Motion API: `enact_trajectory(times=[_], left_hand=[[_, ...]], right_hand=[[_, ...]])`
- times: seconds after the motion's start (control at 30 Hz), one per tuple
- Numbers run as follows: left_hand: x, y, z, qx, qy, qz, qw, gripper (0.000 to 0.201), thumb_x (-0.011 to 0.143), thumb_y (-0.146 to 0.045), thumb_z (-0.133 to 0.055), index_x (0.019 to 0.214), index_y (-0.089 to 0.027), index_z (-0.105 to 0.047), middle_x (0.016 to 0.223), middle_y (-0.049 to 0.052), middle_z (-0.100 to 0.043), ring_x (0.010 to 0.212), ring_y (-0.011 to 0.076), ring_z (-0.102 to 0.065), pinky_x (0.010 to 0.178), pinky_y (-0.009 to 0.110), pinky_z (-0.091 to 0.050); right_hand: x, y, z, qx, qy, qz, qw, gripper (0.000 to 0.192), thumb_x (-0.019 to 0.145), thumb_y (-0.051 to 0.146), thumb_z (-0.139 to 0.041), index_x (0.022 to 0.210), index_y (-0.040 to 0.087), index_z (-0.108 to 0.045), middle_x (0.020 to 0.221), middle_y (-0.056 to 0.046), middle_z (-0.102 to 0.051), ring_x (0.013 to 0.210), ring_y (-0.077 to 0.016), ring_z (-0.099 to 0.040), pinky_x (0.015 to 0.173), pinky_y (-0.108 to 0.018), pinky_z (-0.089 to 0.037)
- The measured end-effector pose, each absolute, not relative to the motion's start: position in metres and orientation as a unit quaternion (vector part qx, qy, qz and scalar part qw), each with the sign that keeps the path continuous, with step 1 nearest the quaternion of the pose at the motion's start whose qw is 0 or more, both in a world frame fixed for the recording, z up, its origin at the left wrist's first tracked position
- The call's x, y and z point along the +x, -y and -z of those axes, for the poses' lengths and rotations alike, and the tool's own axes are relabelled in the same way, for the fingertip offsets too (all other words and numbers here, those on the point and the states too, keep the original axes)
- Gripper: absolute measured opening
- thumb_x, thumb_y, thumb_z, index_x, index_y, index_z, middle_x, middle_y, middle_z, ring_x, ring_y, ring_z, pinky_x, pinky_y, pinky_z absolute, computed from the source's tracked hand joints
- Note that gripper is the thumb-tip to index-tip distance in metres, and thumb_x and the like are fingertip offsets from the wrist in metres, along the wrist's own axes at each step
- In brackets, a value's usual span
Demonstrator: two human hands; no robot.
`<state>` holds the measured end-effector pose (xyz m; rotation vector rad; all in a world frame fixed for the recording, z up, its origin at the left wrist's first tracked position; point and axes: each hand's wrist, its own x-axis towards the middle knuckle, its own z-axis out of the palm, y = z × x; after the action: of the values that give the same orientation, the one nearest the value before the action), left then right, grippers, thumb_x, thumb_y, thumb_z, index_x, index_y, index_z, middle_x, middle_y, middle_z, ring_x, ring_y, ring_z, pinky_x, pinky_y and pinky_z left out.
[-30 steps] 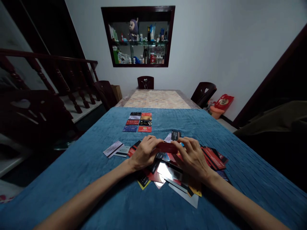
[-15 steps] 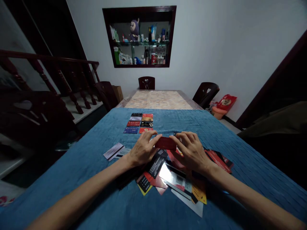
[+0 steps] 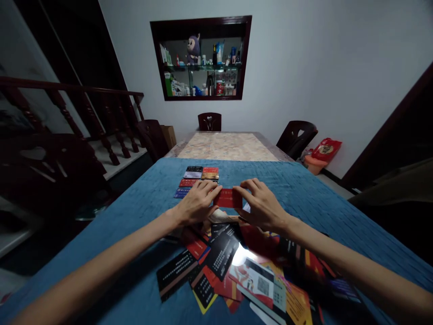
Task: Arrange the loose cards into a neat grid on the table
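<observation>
A red card [image 3: 228, 198] with faint lettering is held up between my two hands, above the blue cloth. My left hand [image 3: 199, 201] pinches its left end, and my right hand [image 3: 260, 203] pinches its right end. Below them lies a loose, overlapping pile of cards: a black card [image 3: 221, 253] with white print, a white and red card [image 3: 253, 280] with a square code, and a black striped card [image 3: 177, 273]. Beyond my left hand, several cards are laid out in rows, among them a blue card [image 3: 181, 192] and a lilac card [image 3: 193, 174]. My left hand partly hides these rows.
The blue cloth [image 3: 128, 216] covers the near part of the table; its far part has a patterned top [image 3: 230, 144]. Chairs [image 3: 297, 137] stand around it. A wall niche [image 3: 203, 67] holds bottles and a plush toy. At left runs a wooden railing [image 3: 101, 91].
Both hands have shifted slightly left with the red card, whose face now shows more. The view has tilted and moved, so more of the pile is visible and the left hand covers more laid-out cards.
</observation>
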<state>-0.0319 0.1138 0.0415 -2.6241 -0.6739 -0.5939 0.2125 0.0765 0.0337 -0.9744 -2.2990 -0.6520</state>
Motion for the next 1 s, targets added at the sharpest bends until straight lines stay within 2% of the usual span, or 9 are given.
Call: enact_trajectory(times=[0.23, 0.5, 1.0], left_hand=[[-0.036, -0.153, -0.061, -0.927, 0.275, 0.164, 0.198, 0.053, 0.085, -0.028, -0.066, 0.132, -0.012, -0.048, 0.124, 0.017, -0.058, 0.117, 0.031, -0.051, 0.093, 0.045, -0.045], [-0.037, -0.206, -0.072, -0.929, 0.305, 0.12, 0.173, 0.041, 0.086, -0.028, -0.062, 0.124, -0.015, -0.053, 0.12, 0.014, -0.06, 0.112, 0.0289, -0.051, 0.089, 0.041, -0.042], [-0.031, -0.306, -0.051, -0.916, 0.368, 0.048, 0.149, 0.034, 0.082, -0.026, -0.062, 0.115, -0.018, -0.058, 0.123, 0.012, -0.056, 0.114, 0.0296, -0.046, 0.089, 0.043, -0.041]], right_hand=[[0.207, -0.128, -0.047, -0.365, 0.871, 0.196, 0.265, 0.037, 0.082, 0.033, -0.063, 0.114, 0.014, -0.06, 0.108, -0.015, -0.057, 0.095, -0.0276, -0.046, 0.076, -0.039, -0.044], [0.202, -0.191, -0.051, -0.376, 0.881, 0.137, 0.252, 0.038, 0.079, 0.028, -0.066, 0.114, 0.016, -0.061, 0.108, -0.013, -0.056, 0.098, -0.0264, -0.049, 0.084, -0.038, -0.045], [0.196, -0.294, -0.021, -0.419, 0.877, 0.061, 0.226, 0.028, 0.082, 0.023, -0.061, 0.109, 0.015, -0.064, 0.11, -0.013, -0.055, 0.103, -0.0254, -0.051, 0.089, -0.035, -0.043]])
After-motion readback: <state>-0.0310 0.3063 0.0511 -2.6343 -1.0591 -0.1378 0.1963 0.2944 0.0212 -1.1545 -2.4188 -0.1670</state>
